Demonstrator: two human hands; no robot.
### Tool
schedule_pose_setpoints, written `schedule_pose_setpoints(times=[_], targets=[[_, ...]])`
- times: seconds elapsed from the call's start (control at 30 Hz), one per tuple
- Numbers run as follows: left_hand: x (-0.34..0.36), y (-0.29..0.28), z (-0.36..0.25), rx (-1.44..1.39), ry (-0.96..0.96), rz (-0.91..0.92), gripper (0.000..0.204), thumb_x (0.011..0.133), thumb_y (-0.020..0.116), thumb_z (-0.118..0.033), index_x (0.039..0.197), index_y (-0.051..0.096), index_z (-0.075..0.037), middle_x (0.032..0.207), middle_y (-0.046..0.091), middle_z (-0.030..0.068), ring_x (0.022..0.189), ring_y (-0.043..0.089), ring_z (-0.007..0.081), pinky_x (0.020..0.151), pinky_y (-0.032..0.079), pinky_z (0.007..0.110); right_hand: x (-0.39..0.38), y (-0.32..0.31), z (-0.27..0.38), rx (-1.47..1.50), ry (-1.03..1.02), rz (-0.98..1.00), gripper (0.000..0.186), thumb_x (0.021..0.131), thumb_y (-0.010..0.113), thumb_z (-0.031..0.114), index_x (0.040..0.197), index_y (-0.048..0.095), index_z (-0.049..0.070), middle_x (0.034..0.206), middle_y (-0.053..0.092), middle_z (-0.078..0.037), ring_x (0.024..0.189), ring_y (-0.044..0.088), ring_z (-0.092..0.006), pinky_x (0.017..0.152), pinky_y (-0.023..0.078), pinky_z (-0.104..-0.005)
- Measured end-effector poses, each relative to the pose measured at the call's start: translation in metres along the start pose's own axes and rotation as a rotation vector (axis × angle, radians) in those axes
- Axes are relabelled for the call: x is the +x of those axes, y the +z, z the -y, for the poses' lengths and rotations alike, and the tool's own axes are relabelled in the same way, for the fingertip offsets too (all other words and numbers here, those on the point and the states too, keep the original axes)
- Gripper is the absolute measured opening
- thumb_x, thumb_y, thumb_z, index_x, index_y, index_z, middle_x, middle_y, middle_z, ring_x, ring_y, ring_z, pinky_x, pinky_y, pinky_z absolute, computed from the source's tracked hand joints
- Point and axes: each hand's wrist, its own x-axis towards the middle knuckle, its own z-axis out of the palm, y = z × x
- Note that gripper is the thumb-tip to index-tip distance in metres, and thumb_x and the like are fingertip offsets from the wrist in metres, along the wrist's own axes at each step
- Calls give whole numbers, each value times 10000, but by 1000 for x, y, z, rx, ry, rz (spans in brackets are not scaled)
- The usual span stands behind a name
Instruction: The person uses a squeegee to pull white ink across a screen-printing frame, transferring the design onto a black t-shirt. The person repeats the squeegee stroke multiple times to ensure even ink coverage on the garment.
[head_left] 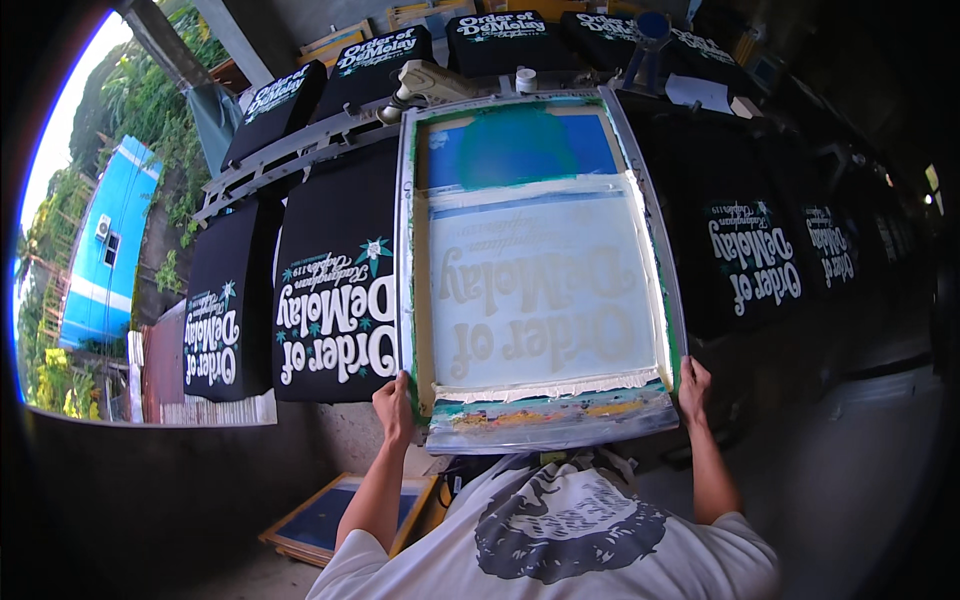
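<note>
A large screen-printing frame (pixel 545 310) lies before me, its pale mesh carrying faint mirrored lettering. Blue and green cover the mesh's far end, and smeared ink and tape line the near edge. My left hand (pixel 393 402) is closed around the frame's near left corner. At the near right corner, my right hand (pixel 693 388) grips the opposite side. A black shirt (pixel 338 210) with white lettering and green leaf shapes is stretched flat just left of the frame. Whatever is directly beneath the frame is hidden.
More printed black shirts are at the far left (pixel 240 235), right (pixel 755 230) and back (pixel 500 38). A beige hair-dryer-like tool (pixel 440 82) and a white jar (pixel 526 80) are beyond the frame. Wooden-framed screens (pixel 335 515) lie low at left, near a wide opening.
</note>
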Motion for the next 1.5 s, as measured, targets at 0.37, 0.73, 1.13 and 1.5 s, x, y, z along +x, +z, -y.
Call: schedule_pose_setpoints(times=[0.37, 0.73, 1.13, 1.5], targets=[[-77, 75, -25, 248, 4, -68, 500, 966, 658, -374, 850, 720, 108, 652, 644, 117, 620, 546, 157, 641, 467, 383, 66, -82, -72, -53, 24, 135, 370, 1097, 483, 229, 953, 658, -63, 823, 629, -54, 790, 510, -100, 718, 447, -308], [-69, 101, -46, 264, -1, -74, 518, 971, 653, -382, 861, 700, 121, 653, 646, 143, 620, 555, 160, 648, 485, 386, 95, -75, -86, -39, -110, 71, 360, 1075, 511, 246, 879, 592, -45, 670, 489, -113, 671, 437, -125, 613, 395, -364], [-45, 108, -37, 447, 42, -15, 615, 982, 654, -467, 721, 602, 88, 561, 493, 150, 557, 431, 188, 575, 416, 431, 119, -66, -117, -64, -72, 121, 371, 1091, 483, 229, 842, 539, -39, 721, 485, -47, 728, 416, -115, 655, 398, -336], [-42, 118, -26, 462, 68, -21, 625, 992, 644, -473, 712, 594, 84, 557, 476, 169, 552, 405, 206, 575, 411, 445, 123, -57, -108, -169, -40, 161, 344, 1050, 549, 234, 858, 544, -51, 706, 511, -126, 672, 470, -213, 644, 411, -386]])
